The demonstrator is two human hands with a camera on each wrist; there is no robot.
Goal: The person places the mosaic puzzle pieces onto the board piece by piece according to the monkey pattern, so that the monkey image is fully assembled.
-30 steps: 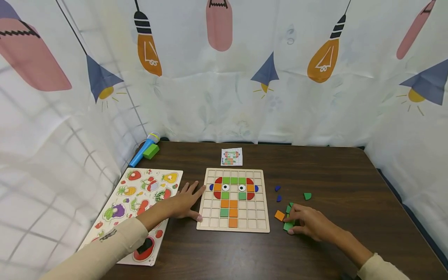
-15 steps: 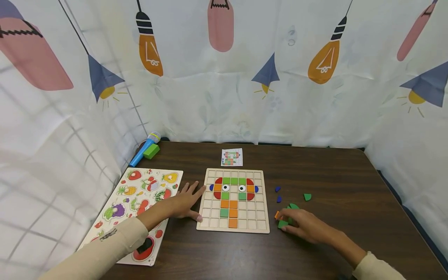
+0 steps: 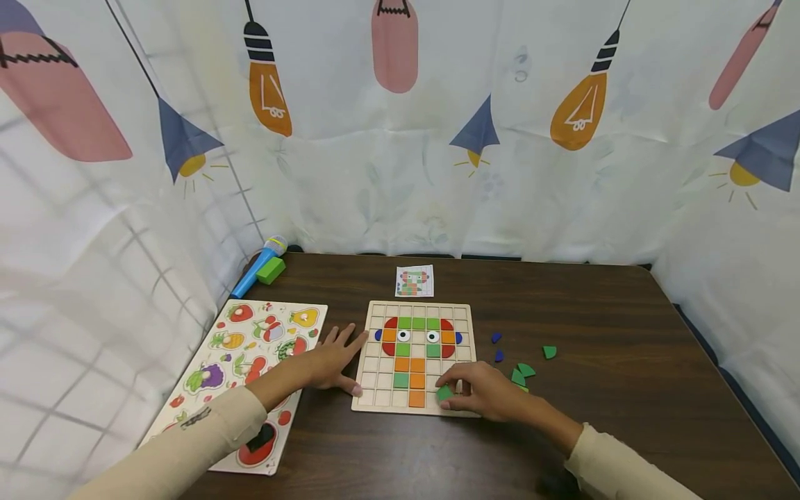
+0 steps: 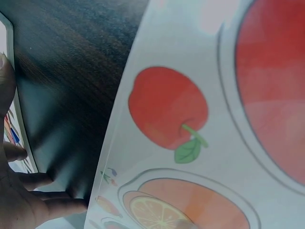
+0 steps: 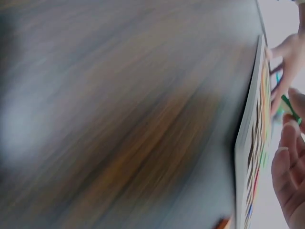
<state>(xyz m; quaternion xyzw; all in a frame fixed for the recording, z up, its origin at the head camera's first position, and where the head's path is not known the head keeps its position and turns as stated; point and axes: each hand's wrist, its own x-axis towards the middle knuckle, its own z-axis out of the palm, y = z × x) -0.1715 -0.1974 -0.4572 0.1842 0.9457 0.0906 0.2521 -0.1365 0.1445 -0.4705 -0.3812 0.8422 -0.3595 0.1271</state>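
Note:
My right hand [image 3: 489, 393] pinches a green tile [image 3: 444, 393] between thumb and fingers, over the lower right part of the wooden grid board [image 3: 458, 400]. In the right wrist view the green tile [image 5: 290, 109] appears edge-on between the fingertips. On the board, red, green, orange and blue tiles and two round eye tiles form a face, with orange tiles [image 3: 417, 380] and a green one below it. My left hand [image 3: 328, 361] lies with spread fingers at the board's left edge, its thumb on the lower left corner. The left wrist view shows those fingers partly.
Loose green pieces [image 3: 525, 370] and two blue pieces [image 3: 496, 338] lie right of the board, a green quarter piece [image 3: 549, 352] farther right. A picture card [image 3: 414, 280] lies behind. At left are a fruit puzzle board [image 3: 250, 333], a green block [image 3: 271, 271] and a toy microphone [image 3: 253, 272].
My right hand has picked up a green tile from the loose pieces and moved left with it over the board. The left hand has stayed in place.

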